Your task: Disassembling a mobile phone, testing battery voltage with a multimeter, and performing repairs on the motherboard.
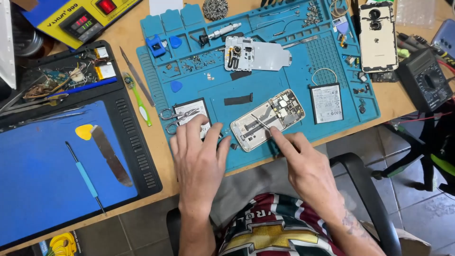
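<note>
A pair of thin metal tweezers (262,122) is pinched between the thumb and forefinger of the right hand (303,161); the other fingers are curled under. The tips of the tweezers are laid onto the opened phone (268,118), about at the middle of its pale frame, beside the green circuit board at its upper right end. The left hand (199,154) lies flat on the blue work mat (294,71), fingers spread and gripping nothing; its fingertips rest near the left lower corner of the phone and partly over a flat battery (192,116), on which a small pair of scissors (175,118) is placed.

The phone lies tilted on the front part of the mat, close to the edge of the table. The step in hand is judged to be fine work inside the open phone (a small part or connector seems to be picked or lifted, but which one cannot be told). For the next move a steady, light pinch is called for, and the phone should be kept from sliding by the free hand.

Further out, a black strip (238,99) and a grey metal plate (258,54) are seen above the phone, and a second battery (327,103) to its right.
</note>
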